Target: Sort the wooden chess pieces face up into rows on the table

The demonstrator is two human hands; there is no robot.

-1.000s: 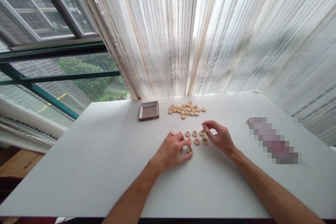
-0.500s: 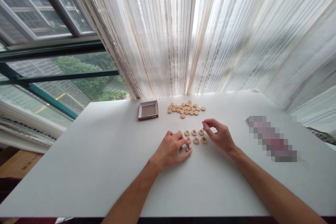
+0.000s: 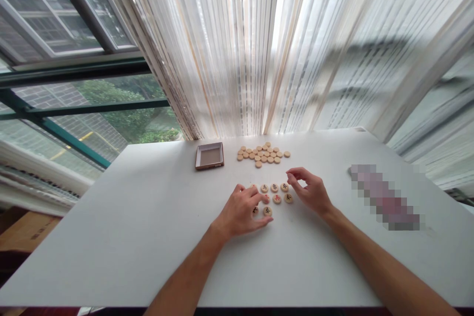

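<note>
Two bare hands are at work before us, and we go first to the left hand [image 3: 240, 213], spread, with thumb and index finger parted around a round black-marked piece [image 3: 267, 212] lying on the desk [image 3: 148, 247]. We see the index fingertip over a red-marked piece just beyond, though we can't tell whether it touches; two more pieces are partly covered by the fingers. Across to the right hand [image 3: 311, 192]: fingers curled, thumb and index close together, and we can't tell whether the tips meet. They're just beside the last black piece [image 3: 284, 186] in the far row. Between the hands we've got red and black characters facing up in short rows. Farther out, blank-topped discs [image 3: 266, 154] sit bunched together, with an open box [image 3: 209, 156] to their left. Behind it all we have the striped curtain [image 3: 229, 59] and, leftward, the window [image 3: 122, 103].
</note>
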